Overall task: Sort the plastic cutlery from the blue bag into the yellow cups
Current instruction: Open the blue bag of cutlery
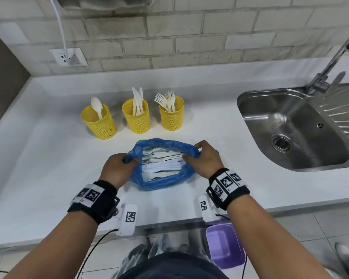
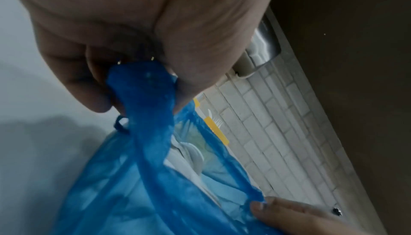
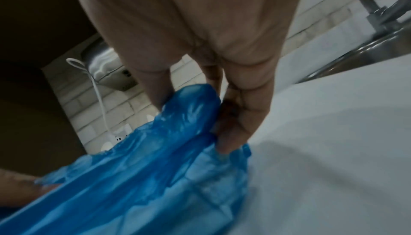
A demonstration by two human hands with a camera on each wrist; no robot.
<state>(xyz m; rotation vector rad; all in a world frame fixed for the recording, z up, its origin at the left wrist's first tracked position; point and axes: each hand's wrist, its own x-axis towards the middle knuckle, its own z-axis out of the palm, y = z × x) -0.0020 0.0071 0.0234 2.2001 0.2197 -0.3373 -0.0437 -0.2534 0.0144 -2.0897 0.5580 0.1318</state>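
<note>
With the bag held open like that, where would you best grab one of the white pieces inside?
Probably by a handle, from above through the blue bag's mouth. The white cutlery lies flat, stacked lengthwise across the opening. Both the left hand and right hand grip the rim, so one must let go.

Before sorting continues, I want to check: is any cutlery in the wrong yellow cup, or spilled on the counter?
Nothing stands out. The spoon, knives and forks each stand in separate cups; the rest lies inside the blue bag.
</note>
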